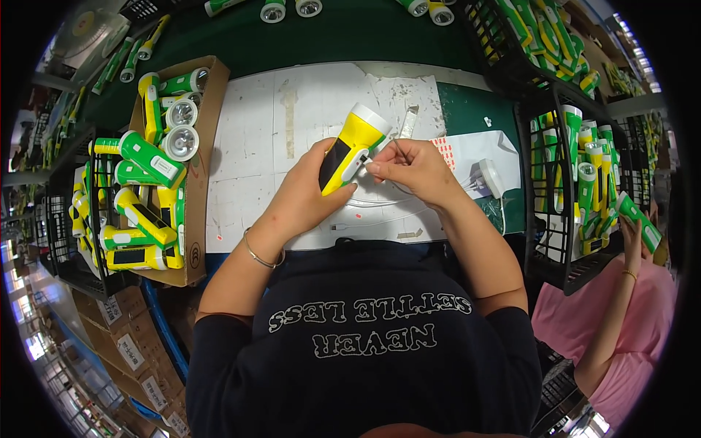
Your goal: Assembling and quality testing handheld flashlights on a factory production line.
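My left hand is wrapped round a yellow flashlight with a white head, a dark panel and a white-and-grey side strip. The flashlight tilts, head up and to the right, above the white work surface. My right hand is closed in a pinch against the strip, thumb and forefinger on a small white piece that looks like a cable plug. Its fingers partly hide that piece. Below the hands, thin white cables run over the surface toward a round white hub at the right.
At the left, a cardboard box holds several green and yellow flashlights. Black crates of flashlights stand at the right, and more flashlights lie along the far edge. A person in pink at the right holds a green flashlight.
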### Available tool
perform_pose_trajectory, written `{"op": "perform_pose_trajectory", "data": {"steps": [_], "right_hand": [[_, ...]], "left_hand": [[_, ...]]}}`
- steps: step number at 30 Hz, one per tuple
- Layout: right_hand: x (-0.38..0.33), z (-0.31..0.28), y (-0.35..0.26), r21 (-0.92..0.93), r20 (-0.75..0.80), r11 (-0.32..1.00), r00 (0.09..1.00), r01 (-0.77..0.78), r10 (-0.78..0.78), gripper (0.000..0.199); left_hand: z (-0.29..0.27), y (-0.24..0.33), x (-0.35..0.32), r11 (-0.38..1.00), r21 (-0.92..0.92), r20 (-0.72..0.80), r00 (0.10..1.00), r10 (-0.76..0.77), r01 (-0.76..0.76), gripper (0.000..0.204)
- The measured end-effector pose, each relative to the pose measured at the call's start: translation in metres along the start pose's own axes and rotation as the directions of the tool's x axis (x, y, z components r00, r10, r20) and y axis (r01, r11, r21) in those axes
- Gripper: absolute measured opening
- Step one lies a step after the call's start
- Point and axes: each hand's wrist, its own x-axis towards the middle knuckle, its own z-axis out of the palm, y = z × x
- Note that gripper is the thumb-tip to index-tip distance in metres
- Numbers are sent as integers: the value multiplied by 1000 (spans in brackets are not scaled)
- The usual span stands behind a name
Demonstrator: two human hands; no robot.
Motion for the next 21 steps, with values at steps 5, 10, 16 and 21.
{"op": "perform_pose_trajectory", "data": {"steps": [5,10,16,21], "right_hand": [[0,5,5,-34,-86,999,996,-33,30,17],[-1,9,3,39,-104,996,991,-74,78,14],[-17,1,13,-315,129,949,990,-19,63,19],[-2,-31,8,-247,-144,942,952,228,-269,42]], "left_hand": [[9,-2,-4,894,440,-211,957,200,-90,64],[12,-1,-5,883,457,-195,957,217,-108,62],[-3,-14,2,928,372,-330,932,147,-14,60],[1,15,-7,981,172,-62,993,100,-88,58]]}}
